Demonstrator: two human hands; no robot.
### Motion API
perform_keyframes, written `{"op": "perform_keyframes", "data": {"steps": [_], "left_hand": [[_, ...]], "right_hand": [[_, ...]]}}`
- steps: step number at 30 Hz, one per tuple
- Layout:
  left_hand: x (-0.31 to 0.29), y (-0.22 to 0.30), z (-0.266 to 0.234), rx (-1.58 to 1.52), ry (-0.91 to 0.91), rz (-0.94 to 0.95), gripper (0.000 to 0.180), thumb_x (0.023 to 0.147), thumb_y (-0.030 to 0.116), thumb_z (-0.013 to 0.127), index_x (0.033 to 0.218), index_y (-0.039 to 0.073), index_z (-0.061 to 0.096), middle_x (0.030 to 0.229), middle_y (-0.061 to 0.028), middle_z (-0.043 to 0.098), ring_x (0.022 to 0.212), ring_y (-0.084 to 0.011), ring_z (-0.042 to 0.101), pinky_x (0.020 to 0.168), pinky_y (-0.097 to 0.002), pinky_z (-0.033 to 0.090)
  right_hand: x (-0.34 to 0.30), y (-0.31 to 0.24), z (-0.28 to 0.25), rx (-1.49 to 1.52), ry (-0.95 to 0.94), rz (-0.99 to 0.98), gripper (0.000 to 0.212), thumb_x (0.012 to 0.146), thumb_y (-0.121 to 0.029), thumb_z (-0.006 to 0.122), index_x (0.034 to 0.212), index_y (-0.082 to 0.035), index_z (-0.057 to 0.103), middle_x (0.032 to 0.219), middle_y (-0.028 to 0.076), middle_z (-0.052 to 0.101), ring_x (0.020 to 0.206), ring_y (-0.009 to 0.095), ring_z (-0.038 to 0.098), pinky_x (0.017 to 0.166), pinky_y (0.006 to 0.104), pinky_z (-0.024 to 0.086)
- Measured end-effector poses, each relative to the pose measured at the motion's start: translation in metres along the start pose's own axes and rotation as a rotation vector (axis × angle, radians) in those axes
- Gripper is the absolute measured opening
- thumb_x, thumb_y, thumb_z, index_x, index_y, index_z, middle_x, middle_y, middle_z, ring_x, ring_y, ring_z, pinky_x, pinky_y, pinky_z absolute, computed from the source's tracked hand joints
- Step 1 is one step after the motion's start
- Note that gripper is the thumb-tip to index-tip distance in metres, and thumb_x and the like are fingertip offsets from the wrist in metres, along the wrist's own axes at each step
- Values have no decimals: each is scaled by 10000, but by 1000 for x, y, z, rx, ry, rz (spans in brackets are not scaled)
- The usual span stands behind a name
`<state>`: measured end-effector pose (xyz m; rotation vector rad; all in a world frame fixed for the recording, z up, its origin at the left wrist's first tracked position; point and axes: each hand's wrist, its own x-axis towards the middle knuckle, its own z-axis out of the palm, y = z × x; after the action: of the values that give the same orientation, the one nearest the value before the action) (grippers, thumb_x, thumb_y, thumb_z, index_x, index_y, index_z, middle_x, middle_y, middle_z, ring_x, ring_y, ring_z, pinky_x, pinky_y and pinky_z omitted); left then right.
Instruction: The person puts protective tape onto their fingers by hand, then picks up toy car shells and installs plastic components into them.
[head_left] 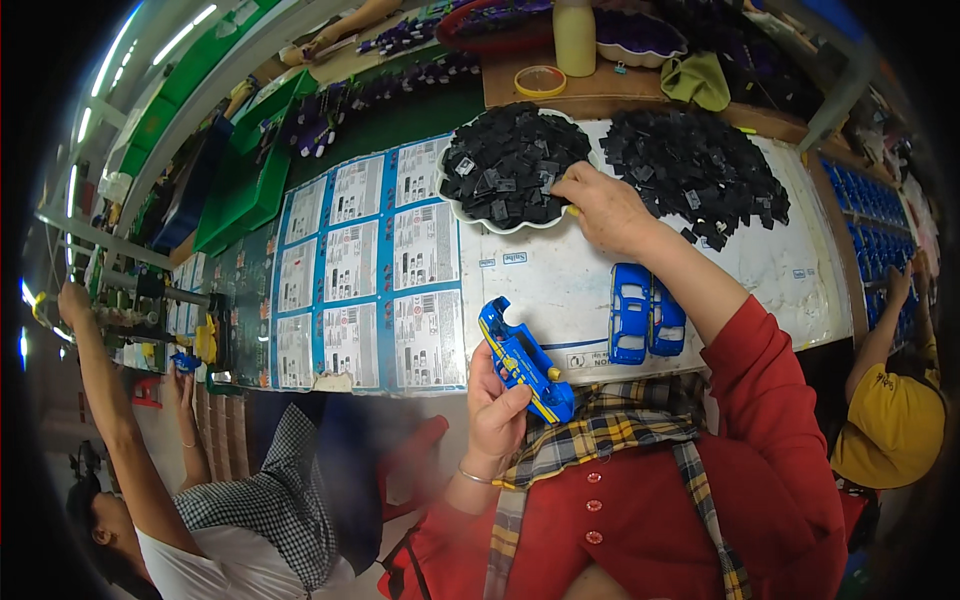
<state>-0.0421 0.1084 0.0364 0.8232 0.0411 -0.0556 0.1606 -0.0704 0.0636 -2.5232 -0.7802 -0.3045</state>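
A blue toy car body (528, 362) with yellow stripes is tilted in my left hand (494, 412), thumb and fingers closed around it. My right hand (606, 212) reaches over the right edge of a white scalloped bowl (484, 226). Its fingertips, with yellow coverings on them, are pinched together against the small flat black pieces (512, 160) heaped in the bowl. Whether a piece is between them is hidden. Beneath my right forearm, two more blue toy cars (630, 315) stand side by side on the white board.
Loose black pieces (690, 170) are piled right of the bowl. Printed card sheets (350, 262) cover the table's left side. Behind stand a yellowish bottle (574, 40) and a tape roll (540, 81). Co-workers sit left (230, 510) and right (888, 425), beside a rack of blue parts (868, 225).
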Motion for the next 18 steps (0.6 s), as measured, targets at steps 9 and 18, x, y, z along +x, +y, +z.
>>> {"op": "perform_keyframes", "data": {"steps": [9,18], "left_hand": [[6,-3,8,40,56,-34,578,755,103,619,1256,38,339,1028,-97,535,910,-215,574,782,-350,493],[7,-10,-2,114,-38,65,652,762,236,664,1282,28,330,992,-81,540,838,-206,569,742,-368,491]], "right_hand": [[3,34,-6,184,-116,-14,242,714,-36,577,955,-49,607,967,132,607,968,301,568,822,364,453],[3,17,1,367,-108,392,228,724,-140,626,947,-93,619,902,124,637,875,291,602,758,357,463]]}}
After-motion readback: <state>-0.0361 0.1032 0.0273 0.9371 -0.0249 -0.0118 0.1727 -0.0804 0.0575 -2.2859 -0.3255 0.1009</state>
